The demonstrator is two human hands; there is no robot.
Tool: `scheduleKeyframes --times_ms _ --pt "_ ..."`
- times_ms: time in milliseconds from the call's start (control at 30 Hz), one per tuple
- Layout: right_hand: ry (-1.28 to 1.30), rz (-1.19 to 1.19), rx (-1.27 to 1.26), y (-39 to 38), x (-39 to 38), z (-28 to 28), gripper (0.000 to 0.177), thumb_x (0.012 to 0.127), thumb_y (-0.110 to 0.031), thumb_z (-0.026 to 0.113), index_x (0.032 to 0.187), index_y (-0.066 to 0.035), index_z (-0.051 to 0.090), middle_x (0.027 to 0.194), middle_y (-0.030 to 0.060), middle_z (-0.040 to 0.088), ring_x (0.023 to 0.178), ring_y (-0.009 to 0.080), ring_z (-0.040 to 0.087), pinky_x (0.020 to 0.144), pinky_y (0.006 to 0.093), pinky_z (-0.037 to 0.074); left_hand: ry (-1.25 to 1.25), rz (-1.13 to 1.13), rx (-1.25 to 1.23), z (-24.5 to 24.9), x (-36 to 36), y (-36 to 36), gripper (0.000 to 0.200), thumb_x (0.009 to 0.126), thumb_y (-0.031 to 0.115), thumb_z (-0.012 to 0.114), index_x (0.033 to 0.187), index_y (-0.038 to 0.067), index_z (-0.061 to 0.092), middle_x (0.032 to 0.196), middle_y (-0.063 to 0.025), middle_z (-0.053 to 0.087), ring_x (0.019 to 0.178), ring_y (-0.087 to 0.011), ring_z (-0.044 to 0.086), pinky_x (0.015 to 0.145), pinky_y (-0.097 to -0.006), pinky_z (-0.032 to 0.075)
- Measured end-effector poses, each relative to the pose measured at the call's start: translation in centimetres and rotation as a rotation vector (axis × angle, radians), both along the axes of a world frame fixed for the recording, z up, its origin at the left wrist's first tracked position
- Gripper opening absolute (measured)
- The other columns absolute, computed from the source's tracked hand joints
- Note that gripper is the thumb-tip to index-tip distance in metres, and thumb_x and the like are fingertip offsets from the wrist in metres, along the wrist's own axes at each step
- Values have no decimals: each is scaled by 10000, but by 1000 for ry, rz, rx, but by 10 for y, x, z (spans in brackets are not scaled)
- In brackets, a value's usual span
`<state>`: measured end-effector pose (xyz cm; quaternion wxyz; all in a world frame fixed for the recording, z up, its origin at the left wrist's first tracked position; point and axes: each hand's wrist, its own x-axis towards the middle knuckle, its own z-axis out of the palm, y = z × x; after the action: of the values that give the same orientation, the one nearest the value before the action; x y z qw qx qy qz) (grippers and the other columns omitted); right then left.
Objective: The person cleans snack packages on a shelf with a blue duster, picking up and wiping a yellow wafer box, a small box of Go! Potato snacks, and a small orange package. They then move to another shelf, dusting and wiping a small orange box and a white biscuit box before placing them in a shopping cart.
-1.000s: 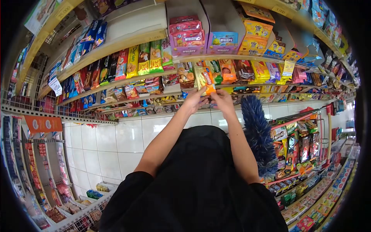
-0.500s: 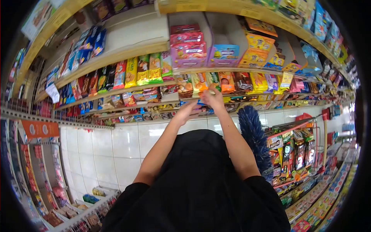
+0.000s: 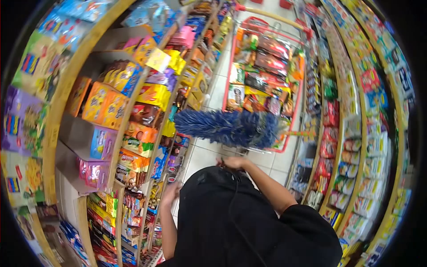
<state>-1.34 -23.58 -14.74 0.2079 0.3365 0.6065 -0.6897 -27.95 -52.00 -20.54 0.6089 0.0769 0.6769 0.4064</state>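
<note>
My left hand (image 3: 171, 194) is beside the lower shelves on the left, blurred, and its fingers are too smeared to read. My right hand (image 3: 234, 163) is in front of my dark clothing, below the duster, with its fingers partly hidden; whether it holds anything is unclear. A fluffy blue duster (image 3: 227, 127) lies crosswise at the near end of a red-framed cart (image 3: 227, 84). Packaged snacks (image 3: 267, 64) fill the cart. Orange packs (image 3: 105, 106) and a purple display box (image 3: 102, 143) sit on the left shelving.
Wooden-edged shelves (image 3: 66, 95) of snacks run along the left. More shelves (image 3: 336, 133) with packets line the right side. White floor tiles (image 3: 205, 153) show between the shelving and the cart.
The view has turned right, toward the cart and aisle. Both hands have come away from the packets on the shelf and moved apart.
</note>
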Motion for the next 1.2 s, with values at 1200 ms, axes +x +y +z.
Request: scheduleKeyframes --times_ms 1200 --pt "-101 -420 1446 121 234 63 299 656 -169 705 923 -68 614 1175 190 466 1191 381 380 1032 533 223 73 -555 -83 198 122 249 391 922 362 456 950 6 616 836 -94 655 733 -155 632 661 -282 519"
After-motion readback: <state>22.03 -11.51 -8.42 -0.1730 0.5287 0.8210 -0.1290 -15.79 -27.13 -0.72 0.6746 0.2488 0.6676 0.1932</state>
